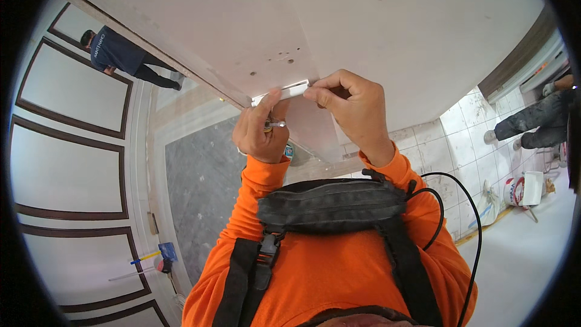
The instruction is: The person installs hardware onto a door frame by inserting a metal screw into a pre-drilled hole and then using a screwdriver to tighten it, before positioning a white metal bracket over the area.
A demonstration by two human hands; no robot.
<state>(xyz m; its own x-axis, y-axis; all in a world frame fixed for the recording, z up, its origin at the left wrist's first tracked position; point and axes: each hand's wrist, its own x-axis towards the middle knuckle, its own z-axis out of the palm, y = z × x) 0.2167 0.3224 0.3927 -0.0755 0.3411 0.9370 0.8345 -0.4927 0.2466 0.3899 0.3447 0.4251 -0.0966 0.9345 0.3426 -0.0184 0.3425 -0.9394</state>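
A small white strip (295,91) lies across the face of a large pale panel (375,30), just below a cluster of holes. My right hand (358,108) pinches its right end between thumb and fingertips. At the strip's left end, my left hand (259,133) is closed with its fingers against the strip. A thin shiny metal tool tip (278,124) pokes out of that same hand; its handle is mostly hidden, so its kind cannot be told. Whether the strip touches the panel is unclear.
A person in dark clothes (115,54) bends by the panelled wall at far left. Another person's legs (526,126) show at right, near a white bucket (514,191) on the tiles (451,145). A blue tool (167,251) leans at lower left. A black cable (478,218) loops beside my right arm.
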